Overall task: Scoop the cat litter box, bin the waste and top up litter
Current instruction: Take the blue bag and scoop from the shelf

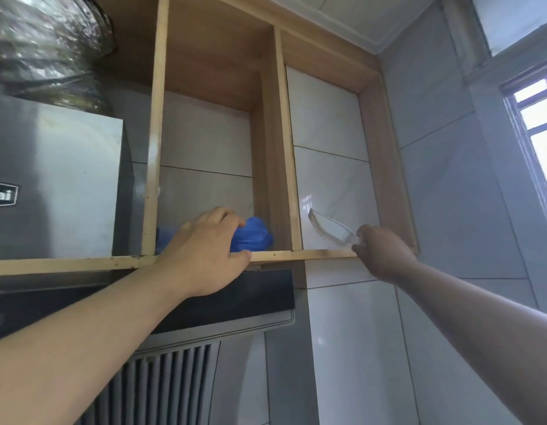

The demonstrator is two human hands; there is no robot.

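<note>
- The open wooden shelf unit (303,255) has two compartments; a vertical divider (286,148) stands between them, and both are open above the things inside.
- The left hand (204,250) curls over the front edge of the left compartment, fingers gripping a blue bag (254,236) that lies by the divider.
- The right hand (381,251) pinches the handle of a clear plastic scoop (329,230) at the right compartment's front edge, its bowl tilted up towards the tiled back wall.
- A range hood (54,182) stands left of the shelf.
</note>
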